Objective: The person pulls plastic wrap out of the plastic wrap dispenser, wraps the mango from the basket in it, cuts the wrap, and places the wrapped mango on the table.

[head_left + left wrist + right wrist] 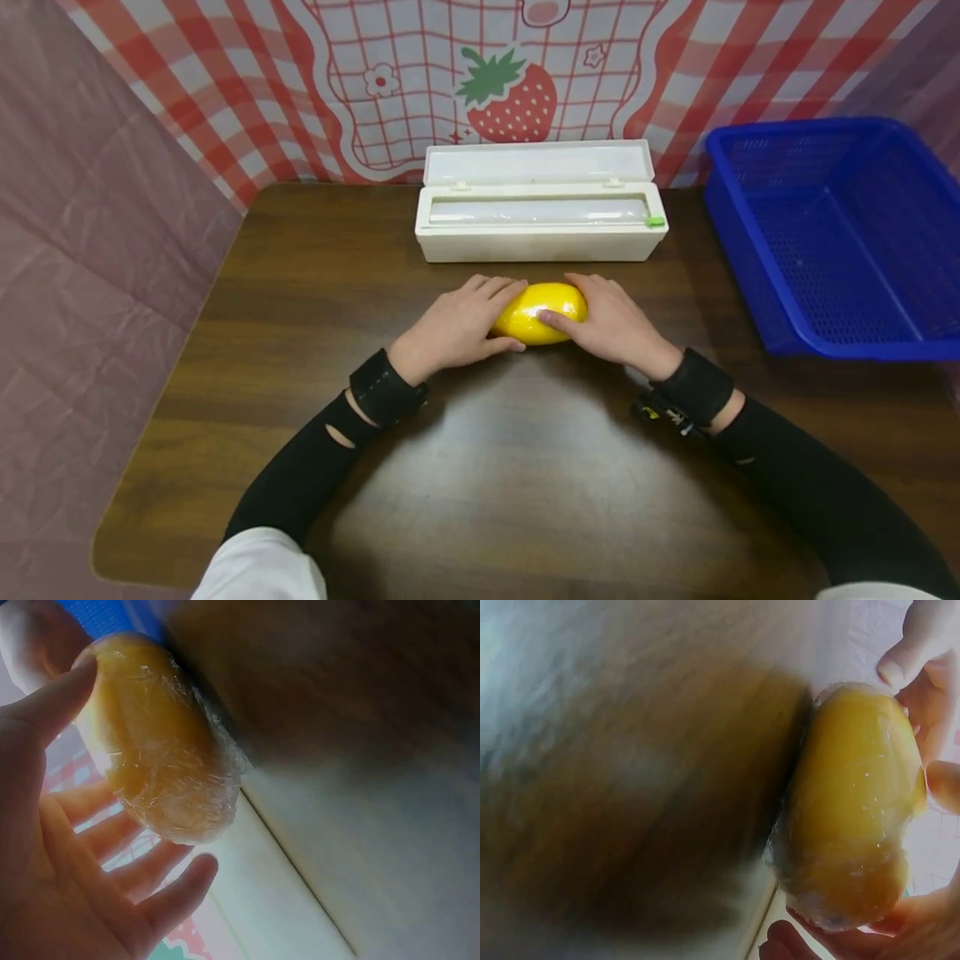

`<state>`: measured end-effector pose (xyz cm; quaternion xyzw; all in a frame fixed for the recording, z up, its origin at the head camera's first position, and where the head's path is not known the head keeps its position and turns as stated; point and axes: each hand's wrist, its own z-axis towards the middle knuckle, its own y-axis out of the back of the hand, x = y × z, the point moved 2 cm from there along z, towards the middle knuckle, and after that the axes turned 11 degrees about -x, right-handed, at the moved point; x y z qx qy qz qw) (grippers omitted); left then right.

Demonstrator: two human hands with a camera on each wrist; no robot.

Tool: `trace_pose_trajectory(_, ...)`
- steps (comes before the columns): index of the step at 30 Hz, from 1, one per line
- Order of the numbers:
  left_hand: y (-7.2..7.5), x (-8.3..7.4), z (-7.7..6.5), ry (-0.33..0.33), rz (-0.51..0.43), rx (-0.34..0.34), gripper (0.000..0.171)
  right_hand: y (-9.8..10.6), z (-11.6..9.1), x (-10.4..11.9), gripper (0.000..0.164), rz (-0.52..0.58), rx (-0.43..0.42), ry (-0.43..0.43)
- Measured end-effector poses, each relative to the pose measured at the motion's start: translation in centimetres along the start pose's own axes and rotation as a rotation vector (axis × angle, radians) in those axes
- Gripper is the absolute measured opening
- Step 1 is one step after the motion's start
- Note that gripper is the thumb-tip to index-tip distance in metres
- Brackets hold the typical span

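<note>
A glossy yellow oval fruit (551, 298), wrapped in cling film, lies on the table between both hands. My left hand (465, 325) holds its left end, fingers over the far side and thumb at the near side. My right hand (611, 321) grips the right end, its thumb laid across the top. Wrinkled film bunches around the lower end of the fruit (150, 735) in the left wrist view. Film also covers the fruit (847, 802) in the right wrist view. Its underside is hidden.
Just behind the fruit stands a white cling film dispenser (536, 246), lid raised, with a film roll (536, 211) inside and a green slider (656, 222) at its right. A blue plastic basket (780, 292) sits at the right. A checked strawberry cloth (397, 50) hangs behind the wooden table (285, 333).
</note>
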<state>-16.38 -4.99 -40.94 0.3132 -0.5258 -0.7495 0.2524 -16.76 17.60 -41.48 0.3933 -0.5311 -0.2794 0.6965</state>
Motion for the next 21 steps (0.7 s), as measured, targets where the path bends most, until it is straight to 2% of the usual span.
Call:
trace_pose_trajectory(3,0.3,-0.2,-0.2,0.002,0.046,-0.042,0.085,0.3,-0.4,0.1,0.089,-0.025,-0.034,0.028)
trace_pose_trajectory(7,1.2,-0.8,-0.6,0.006,0.165,-0.148,0.083,1.1,-1.2,0.6,0.082,-0.069,-0.12,0.106)
trace_pose_trajectory(11,2.1,-1.6,-1.0,0.048,0.273,-0.22,0.088,1.7,-1.9,1.1,0.077,-0.121,-0.211,0.197)
trace_pose_trajectory(15,2.6,-2.2,-1.1,0.115,0.304,-0.216,0.096,1.9,-2.2,1.6,0.079,-0.165,-0.263,0.254)
trace_pose_trajectory(21,2.7,-2.3,-1.3,0.213,0.326,-0.162,0.101,2.1,-2.3,2.1,0.087,-0.211,-0.266,0.234)
